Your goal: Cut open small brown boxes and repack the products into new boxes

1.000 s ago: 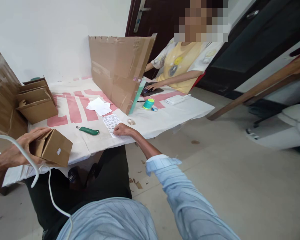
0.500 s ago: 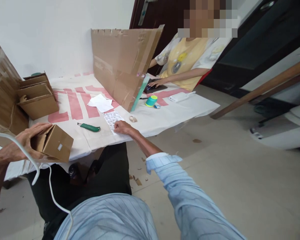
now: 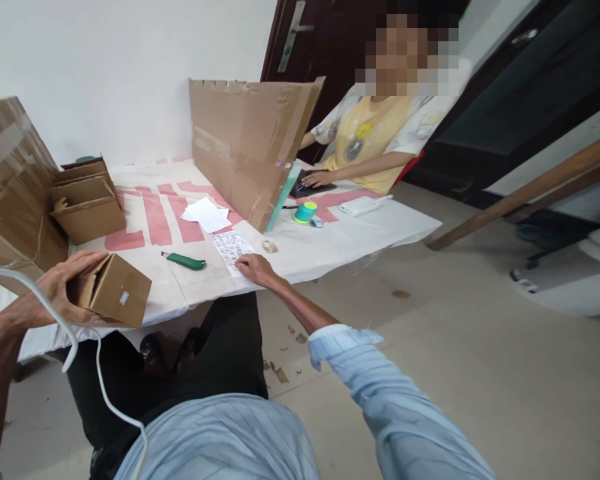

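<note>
My left hand [image 3: 63, 290] grips a small brown cardboard box [image 3: 125, 290] at the table's front edge. The box lies tilted, and a small white label shows on the side facing right. At the near corner of a printed sheet [image 3: 226, 248], possibly of stickers, my right hand [image 3: 256, 269] has its fingers bent and pinched together. Whether a piece of the sheet is between those fingertips is too small to tell. A green utility knife [image 3: 184, 261] lies between the box and the sheet, its tip pointing left.
Behind stand a large upright cardboard panel [image 3: 245, 147], open small boxes [image 3: 90, 213] and a big carton [image 3: 15, 173]. White papers [image 3: 206, 215], a teal tape roll [image 3: 305, 213] and a white power strip [image 3: 365, 204] lie on the table. Across it sits a person [image 3: 375, 140]. A white cable [image 3: 105, 393] hangs before me.
The view has tipped slightly, so everything sits a little lower. My right hand stays at the sheet's near corner, and my left hand still holds the box.
</note>
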`<state>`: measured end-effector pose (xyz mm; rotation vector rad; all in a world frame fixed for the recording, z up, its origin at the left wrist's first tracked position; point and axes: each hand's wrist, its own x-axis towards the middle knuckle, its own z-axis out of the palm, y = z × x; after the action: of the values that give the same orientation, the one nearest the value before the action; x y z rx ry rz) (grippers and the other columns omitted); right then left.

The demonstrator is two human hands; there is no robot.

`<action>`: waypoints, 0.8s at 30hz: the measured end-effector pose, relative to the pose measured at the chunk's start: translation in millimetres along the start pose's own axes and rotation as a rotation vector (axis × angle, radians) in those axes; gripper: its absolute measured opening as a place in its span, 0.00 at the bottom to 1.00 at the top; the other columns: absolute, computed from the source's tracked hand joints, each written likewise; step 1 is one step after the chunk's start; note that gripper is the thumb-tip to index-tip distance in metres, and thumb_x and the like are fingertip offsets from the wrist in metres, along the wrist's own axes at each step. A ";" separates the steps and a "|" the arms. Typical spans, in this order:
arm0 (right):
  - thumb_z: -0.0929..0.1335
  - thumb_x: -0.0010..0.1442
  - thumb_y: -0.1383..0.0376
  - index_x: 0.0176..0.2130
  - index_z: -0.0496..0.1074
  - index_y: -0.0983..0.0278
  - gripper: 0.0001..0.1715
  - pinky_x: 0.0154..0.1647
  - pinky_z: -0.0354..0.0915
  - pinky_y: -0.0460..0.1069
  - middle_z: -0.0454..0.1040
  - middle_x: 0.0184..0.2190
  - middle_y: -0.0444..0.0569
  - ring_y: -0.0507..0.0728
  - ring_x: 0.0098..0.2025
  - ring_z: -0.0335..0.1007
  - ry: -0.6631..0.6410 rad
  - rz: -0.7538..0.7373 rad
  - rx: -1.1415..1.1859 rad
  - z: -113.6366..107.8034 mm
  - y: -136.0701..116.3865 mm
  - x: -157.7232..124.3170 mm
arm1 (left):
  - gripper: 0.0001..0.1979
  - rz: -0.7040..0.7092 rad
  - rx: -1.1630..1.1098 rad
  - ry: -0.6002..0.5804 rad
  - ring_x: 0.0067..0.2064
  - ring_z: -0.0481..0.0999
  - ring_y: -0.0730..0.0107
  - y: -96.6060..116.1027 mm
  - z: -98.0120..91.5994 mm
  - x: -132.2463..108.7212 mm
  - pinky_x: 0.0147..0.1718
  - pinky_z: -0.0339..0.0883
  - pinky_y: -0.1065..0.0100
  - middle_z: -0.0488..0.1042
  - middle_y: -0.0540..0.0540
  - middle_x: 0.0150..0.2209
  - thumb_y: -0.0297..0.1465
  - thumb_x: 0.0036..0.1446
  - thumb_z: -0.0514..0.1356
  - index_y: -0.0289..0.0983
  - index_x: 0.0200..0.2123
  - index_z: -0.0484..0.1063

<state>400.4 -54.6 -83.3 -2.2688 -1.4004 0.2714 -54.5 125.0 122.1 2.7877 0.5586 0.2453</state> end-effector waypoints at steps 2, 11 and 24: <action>0.66 0.66 0.66 0.42 0.85 0.62 0.16 0.45 0.67 0.48 0.87 0.46 0.52 0.60 0.47 0.80 0.038 0.004 0.025 2.0 3.7 -1.4 | 0.53 0.005 -0.009 0.001 0.66 0.75 0.40 1.1 -0.7 -1.9 0.66 0.70 0.48 0.70 0.33 0.69 0.53 0.47 0.74 0.37 0.72 0.64; 0.65 0.65 0.65 0.42 0.84 0.63 0.16 0.48 0.70 0.52 0.86 0.43 0.55 0.62 0.43 0.80 0.296 -0.108 0.192 19.9 -8.0 -0.3 | 0.54 -0.044 -0.049 -0.028 0.69 0.71 0.38 15.6 -1.4 -5.5 0.69 0.64 0.46 0.68 0.35 0.70 0.55 0.46 0.74 0.41 0.73 0.65; 0.67 0.72 0.57 0.52 0.81 0.63 0.18 0.54 0.66 0.55 0.78 0.49 0.59 0.66 0.53 0.71 0.251 -0.191 -0.148 42.6 2.7 -44.6 | 0.56 -0.032 -0.034 0.010 0.66 0.74 0.40 12.7 -2.2 -10.6 0.69 0.66 0.46 0.68 0.33 0.71 0.55 0.47 0.74 0.36 0.73 0.64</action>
<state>365.1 -83.3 -125.1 -2.1714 -1.5292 -0.1783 -60.1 110.1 127.0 2.7443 0.5955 0.2588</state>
